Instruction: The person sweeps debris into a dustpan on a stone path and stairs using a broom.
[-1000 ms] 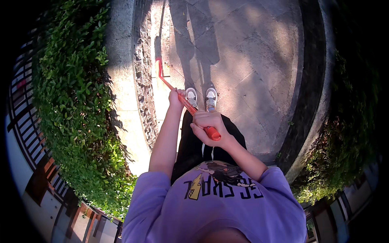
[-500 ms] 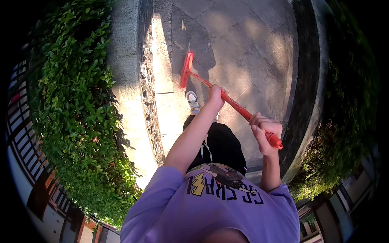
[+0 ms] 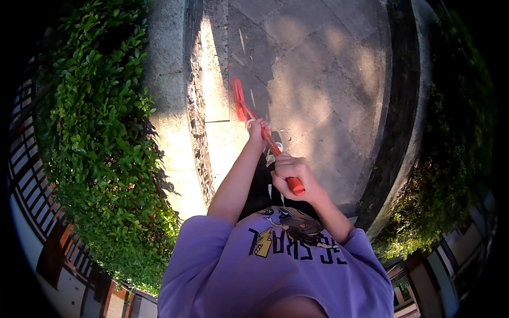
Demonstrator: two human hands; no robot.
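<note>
A red broom [image 3: 271, 144] slants across in front of me, its blurred head [image 3: 237, 100] over the stone paving at the left of the path. My left hand [image 3: 257, 130] is closed around the lower handle, close to the head. Higher up, near my waist, my right hand [image 3: 292, 169] grips the handle just below its rounded red end. Beside the broom head lies a thin, pale sliver [image 3: 252, 99], perhaps a leaf. A similar sliver [image 3: 242, 39] is farther ahead. My shoes are partly hidden behind the handle and hands.
A leafy green hedge [image 3: 101, 143] runs along the left behind a pale stone kerb [image 3: 167, 95]. Stone paving [image 3: 323, 79] stretches ahead, patched with sun and shade. On the right, a dark strip [image 3: 400, 100] and a raised edge border more shrubs [image 3: 424, 201].
Both hands have moved left and closer to my body, the right one farther. The broom head has shifted slightly left and nearer, and the handle now stands steeper in view.
</note>
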